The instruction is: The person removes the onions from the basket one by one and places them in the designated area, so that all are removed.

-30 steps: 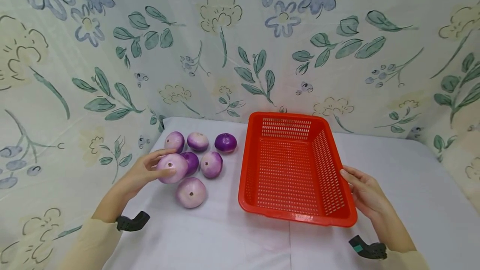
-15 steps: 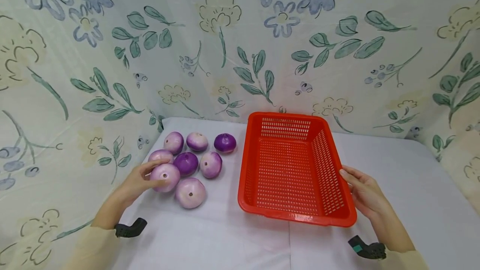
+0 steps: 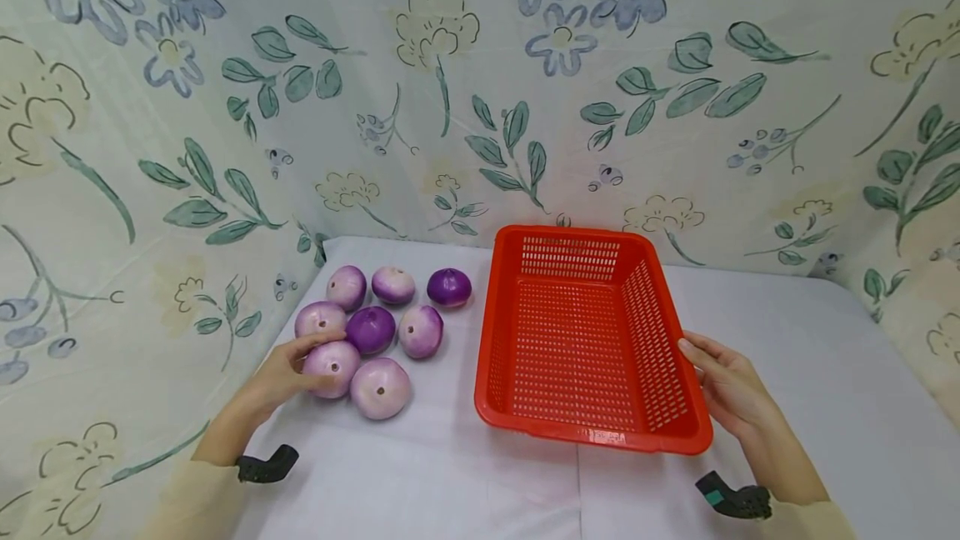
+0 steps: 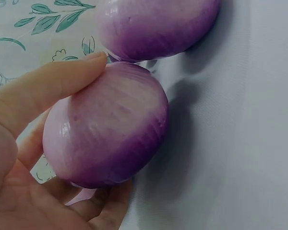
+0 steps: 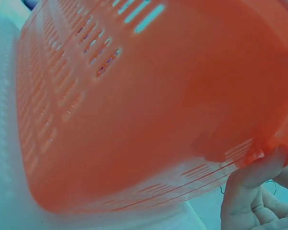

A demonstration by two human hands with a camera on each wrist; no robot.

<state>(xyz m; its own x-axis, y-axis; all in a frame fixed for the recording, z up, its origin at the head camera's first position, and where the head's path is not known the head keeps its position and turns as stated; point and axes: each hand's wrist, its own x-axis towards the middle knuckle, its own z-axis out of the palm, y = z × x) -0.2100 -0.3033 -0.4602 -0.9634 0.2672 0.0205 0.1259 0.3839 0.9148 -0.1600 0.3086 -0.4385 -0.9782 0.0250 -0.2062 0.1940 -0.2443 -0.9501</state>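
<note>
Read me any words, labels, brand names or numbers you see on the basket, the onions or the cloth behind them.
None can be read.
Red basket: plain perforated plastic, no lettering visible.
Onion held by the left hand: no sticker.
Floral cloth: flowers and leaves only.
Right hand at the basket's rim: nothing written there.

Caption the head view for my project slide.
Left hand grips a purple onion while right hand steadies an empty red basket.
</note>
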